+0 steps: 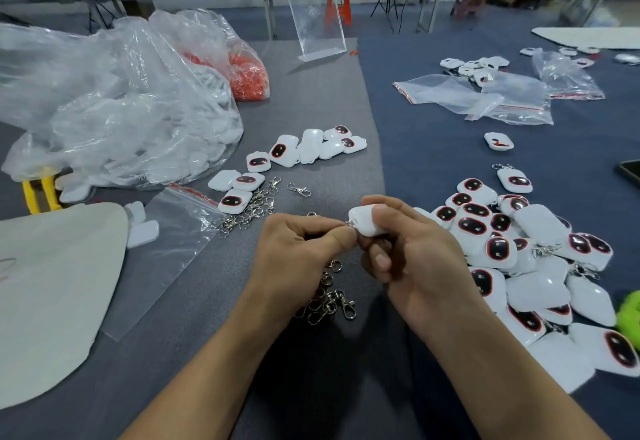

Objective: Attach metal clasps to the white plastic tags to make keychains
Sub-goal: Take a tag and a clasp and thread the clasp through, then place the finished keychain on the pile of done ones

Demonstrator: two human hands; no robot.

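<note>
My right hand (408, 249) grips a white plastic tag (363, 221) just above the grey mat. My left hand (301, 249) pinches a small metal clasp ring (349, 225) against the tag's near-left corner; most of the clasp is hidden by my fingers. Loose metal clasps (329, 301) lie in a heap under my left wrist, and more clasps (256, 207) lie to the upper left. A group of white tags (287, 159) with dark red-rimmed ovals lies beyond them. A big pile of tags (519, 259), some with clasps on, lies to the right.
A large clear bag of white tags (121, 117) and a bag of red parts (246, 75) sit at the left. A zip bag (162, 249) and a pale sheet (52, 283) lie near left. Clear bags (485, 96) and an acrylic stand (318, 20) are farther back.
</note>
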